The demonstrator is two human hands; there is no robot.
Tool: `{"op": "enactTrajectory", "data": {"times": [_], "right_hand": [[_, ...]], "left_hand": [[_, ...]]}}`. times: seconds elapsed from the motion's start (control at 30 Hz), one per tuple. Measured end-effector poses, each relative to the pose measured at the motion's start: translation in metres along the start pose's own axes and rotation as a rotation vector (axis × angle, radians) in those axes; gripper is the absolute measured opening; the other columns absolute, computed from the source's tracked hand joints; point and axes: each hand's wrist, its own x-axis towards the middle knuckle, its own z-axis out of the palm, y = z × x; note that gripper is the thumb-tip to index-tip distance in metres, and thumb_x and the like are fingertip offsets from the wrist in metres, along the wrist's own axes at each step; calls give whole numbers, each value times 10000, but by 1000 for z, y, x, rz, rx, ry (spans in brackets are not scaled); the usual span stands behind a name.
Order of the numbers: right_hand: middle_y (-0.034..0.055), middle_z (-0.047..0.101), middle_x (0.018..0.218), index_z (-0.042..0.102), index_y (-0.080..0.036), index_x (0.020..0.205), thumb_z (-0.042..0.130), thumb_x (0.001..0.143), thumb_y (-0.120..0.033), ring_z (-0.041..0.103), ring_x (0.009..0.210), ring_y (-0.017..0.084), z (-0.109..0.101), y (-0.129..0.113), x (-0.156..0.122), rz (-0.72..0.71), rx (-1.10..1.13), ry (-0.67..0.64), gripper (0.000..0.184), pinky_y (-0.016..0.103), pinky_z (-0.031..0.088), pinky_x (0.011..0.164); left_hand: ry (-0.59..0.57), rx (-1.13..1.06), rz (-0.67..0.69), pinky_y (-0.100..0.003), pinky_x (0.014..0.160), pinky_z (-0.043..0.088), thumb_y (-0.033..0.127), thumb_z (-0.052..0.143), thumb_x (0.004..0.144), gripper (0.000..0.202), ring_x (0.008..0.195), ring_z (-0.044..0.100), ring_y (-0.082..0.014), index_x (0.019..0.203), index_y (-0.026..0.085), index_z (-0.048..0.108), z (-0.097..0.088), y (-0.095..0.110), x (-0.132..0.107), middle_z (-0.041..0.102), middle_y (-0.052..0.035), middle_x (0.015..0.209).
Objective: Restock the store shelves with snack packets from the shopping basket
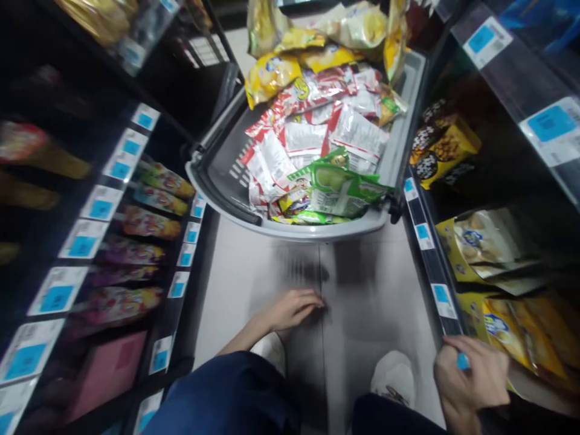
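My left hand (296,307) hangs over the floor between my knees, fingers loosely bent and nothing visible in them. At the lower right, my right hand (473,376) is curled at the shelf edge (430,266), and part of a blue price label shows between its fingers. Beside that hand, yellow snack bags (521,332) stand on the lower shelf. In front of me is a grey shopping basket (290,231), heaped with red-and-white snack packets (306,142), yellow bags (272,75) and a green packet (344,187) near its front rim.
Shelves flank the narrow aisle. On the left, price labels (99,208) line the edges, with colourful packets (151,220) and a pink box (109,371). Brown-and-yellow bags (444,148) lie on the right shelf. My white shoes (393,377) rest on the tiled floor (235,272).
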Motion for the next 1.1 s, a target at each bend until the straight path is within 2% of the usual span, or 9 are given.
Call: {"op": "enactTrajectory", "data": {"times": [0.07, 0.17, 0.33, 0.43, 0.57, 0.7, 0.77, 0.93, 1.1], "right_hand": [[11, 667, 728, 659, -238, 783, 591, 772, -54, 650, 715, 206, 21, -19, -14, -134, 201, -28, 197, 375, 523, 741], [16, 657, 745, 622, -226, 752, 504, 864, -91, 642, 728, 178, 48, -32, -40, -143, 398, -406, 211, 320, 523, 706], [90, 735, 888, 680, -213, 857, 410, 889, -263, 712, 853, 260, 67, -3, -96, 102, 212, -1168, 276, 385, 543, 764], [105, 757, 898, 707, -237, 867, 458, 837, -290, 729, 907, 339, 68, 12, -121, 95, 36, -1398, 257, 454, 530, 806], [68, 757, 829, 700, -291, 871, 377, 921, -332, 737, 866, 357, 66, 4, -133, 60, -2, -1325, 330, 484, 520, 799], [32, 736, 788, 656, -318, 825, 343, 963, -369, 741, 806, 325, 63, -10, -134, 93, 36, -1165, 345, 453, 536, 744], [27, 742, 817, 656, -330, 834, 372, 957, -387, 744, 829, 321, 62, -11, -134, 121, 73, -1100, 314, 451, 548, 757], [27, 723, 791, 656, -367, 862, 386, 948, -458, 734, 775, 316, 66, -6, -134, 270, 122, -1025, 298, 452, 560, 717], [36, 743, 830, 662, -371, 863, 416, 840, -586, 743, 833, 334, 77, 9, -143, 398, 81, -1102, 327, 464, 573, 749]], "left_hand": [[118, 3, 45, -270, 860, 557, 209, 417, 1024, 296, 961, 690, -159, 1114, 165, 696, -25, 16, -6, 725, -102, 1036], [329, 46, 185, -251, 786, 582, 127, 486, 974, 248, 883, 706, -146, 1074, 178, 708, -65, 50, -14, 734, -88, 948], [713, 149, 489, -254, 683, 611, 39, 571, 882, 286, 756, 716, -144, 1082, 198, 699, -124, 110, -6, 731, -57, 858], [899, 192, 450, -295, 772, 623, 135, 636, 901, 291, 898, 722, -171, 1172, 233, 676, -153, 132, 23, 738, -71, 1006], [789, 223, 268, -370, 997, 567, 308, 668, 923, 384, 1222, 620, -230, 1292, 216, 620, -178, 139, 74, 633, -116, 1340], [646, 222, 225, -410, 1102, 477, 346, 546, 995, 243, 1215, 614, -227, 1094, 171, 682, -178, 130, 100, 675, -105, 1253], [703, 138, 187, -394, 1073, 487, 387, 496, 1021, 281, 1154, 636, -215, 1042, 172, 675, -174, 121, 99, 697, -90, 1161], [1066, -297, 199, -326, 830, 552, 558, 395, 1035, 385, 866, 645, -156, 1027, 221, 581, -187, 89, 88, 619, -37, 915], [1019, -312, 150, -297, 612, 489, 610, 185, 1045, 513, 661, 525, -128, 988, 249, 545, -210, 52, 92, 524, -32, 785]]}}
